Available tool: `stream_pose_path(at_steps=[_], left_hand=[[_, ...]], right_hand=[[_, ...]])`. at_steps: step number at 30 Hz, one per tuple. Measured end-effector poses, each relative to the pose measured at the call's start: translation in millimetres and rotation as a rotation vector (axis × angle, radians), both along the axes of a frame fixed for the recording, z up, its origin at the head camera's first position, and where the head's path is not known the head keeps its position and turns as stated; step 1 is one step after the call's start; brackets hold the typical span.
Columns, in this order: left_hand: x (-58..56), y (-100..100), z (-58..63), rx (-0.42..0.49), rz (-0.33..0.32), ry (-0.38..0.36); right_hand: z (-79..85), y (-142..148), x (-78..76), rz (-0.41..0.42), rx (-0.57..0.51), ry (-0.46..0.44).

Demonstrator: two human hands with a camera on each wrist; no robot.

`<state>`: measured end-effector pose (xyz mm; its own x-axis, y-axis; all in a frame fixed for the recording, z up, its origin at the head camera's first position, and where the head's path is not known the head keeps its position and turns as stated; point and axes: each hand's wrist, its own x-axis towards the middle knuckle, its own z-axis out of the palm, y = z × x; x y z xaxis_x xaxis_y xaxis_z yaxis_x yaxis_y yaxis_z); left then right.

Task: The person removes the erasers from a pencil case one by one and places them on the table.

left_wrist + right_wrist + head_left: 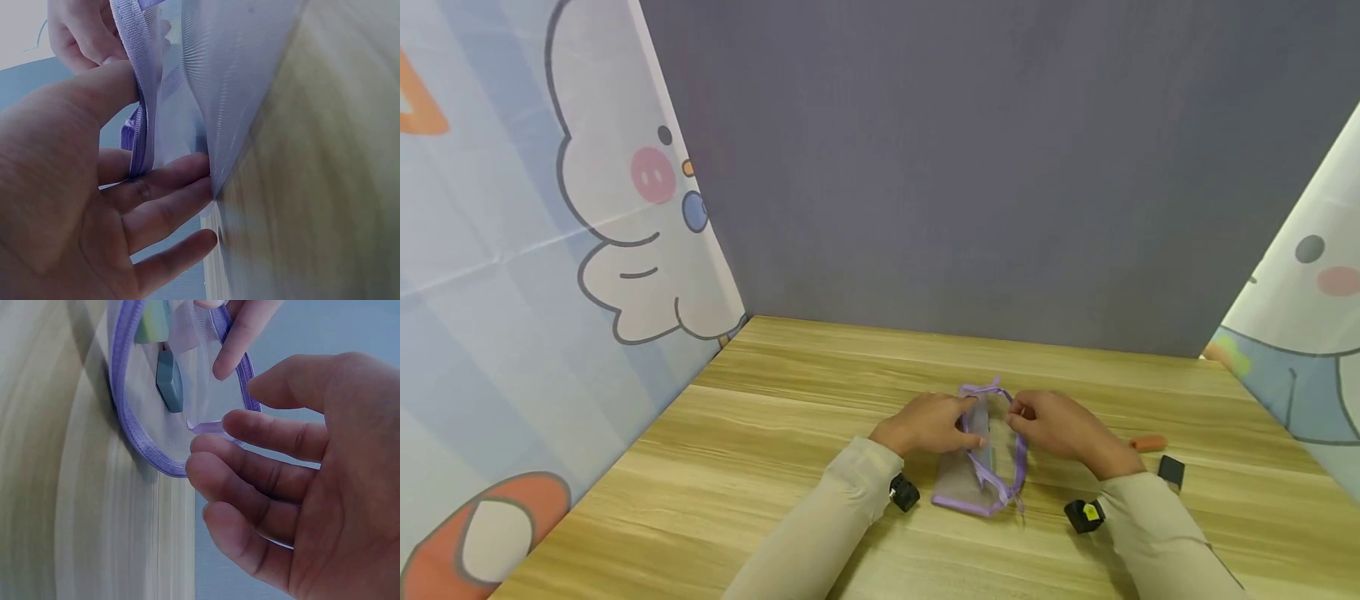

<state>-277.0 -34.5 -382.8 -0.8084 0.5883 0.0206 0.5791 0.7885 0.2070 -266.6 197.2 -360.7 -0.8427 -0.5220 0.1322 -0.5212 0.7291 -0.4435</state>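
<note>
A mesh zipper pouch (958,482) with purple trim lies on the wooden table, its mouth spread wide. My left hand (927,422) holds the pouch's near-left rim, the thumb on the zipper edge and some fingers against the mesh in the left wrist view. At the opposite rim is my right hand (1060,425), its fingers loosely bent and the thumb apart from them; no firm grip shows. Through the opening, the right wrist view shows a teal block (169,381) and a yellow-green item (153,322) inside, the latter partly cut off by the frame.
An orange object (1148,443) lies on the table (760,417) beyond my right wrist, with a dark flat object (1171,471) beside it. A grey panel (940,167) stands at the back. Printed cloths (497,275) hang at both sides.
</note>
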Motion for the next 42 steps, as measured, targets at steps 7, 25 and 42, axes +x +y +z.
stream_pose_path(at_steps=[7, 25, 42], left_hand=[[-1.6, -1, -0.7, 0.042, -0.017, -0.013], [-2.4, -7, 3.5, 0.140, 0.016, -0.160], [-4.5, -15, 2.7, 0.159, 0.009, -0.221]], right_hand=[[-2.5, 1, -0.5, 0.009, -0.002, 0.013], [-6.7, -8, 0.8, 0.090, -0.043, -0.027], [-9.8, -17, 6.6, 0.206, -0.049, -0.124]])
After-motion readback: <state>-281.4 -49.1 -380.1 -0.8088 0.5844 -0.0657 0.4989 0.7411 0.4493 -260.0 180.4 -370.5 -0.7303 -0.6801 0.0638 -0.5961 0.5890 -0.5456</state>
